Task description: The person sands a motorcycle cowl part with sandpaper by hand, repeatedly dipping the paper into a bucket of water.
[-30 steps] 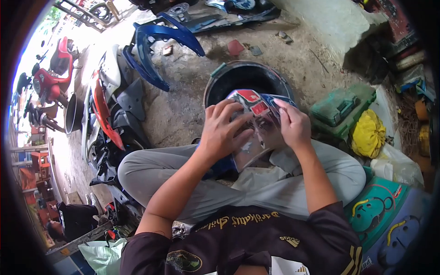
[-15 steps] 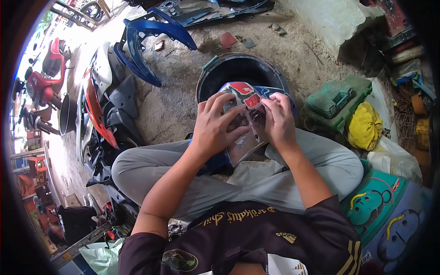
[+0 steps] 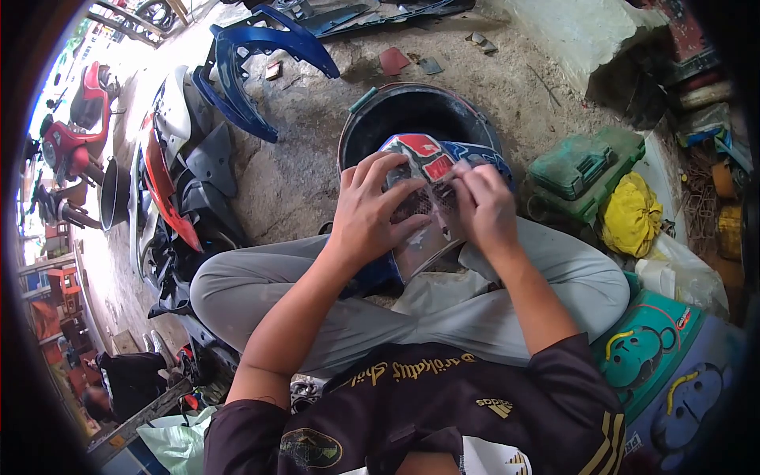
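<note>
A panel with red, blue and grey patches [image 3: 438, 168] rests across my lap, its far end over the rim of a black bucket [image 3: 348, 131]. My left hand [image 3: 370, 207] lies on the panel's left side, fingers spread and curved over its edge. On the right side my right hand [image 3: 484, 207] has its fingers pressed together against the panel near the red patch. Whatever those fingers pinch is too small and blurred to make out.
Blue fairing parts [image 3: 245, 59] lie beyond the bucket at the left, with red and white body panels [image 3: 162, 186] nearer. Green toolbox [image 3: 582, 170] and yellow bag [image 3: 631, 215] sit at the right. Another person [image 3: 131, 384] is at the lower left.
My right hand has shifted slightly on the panel, its fingers now more curled and blurred. My left hand has stayed in nearly the same place.
</note>
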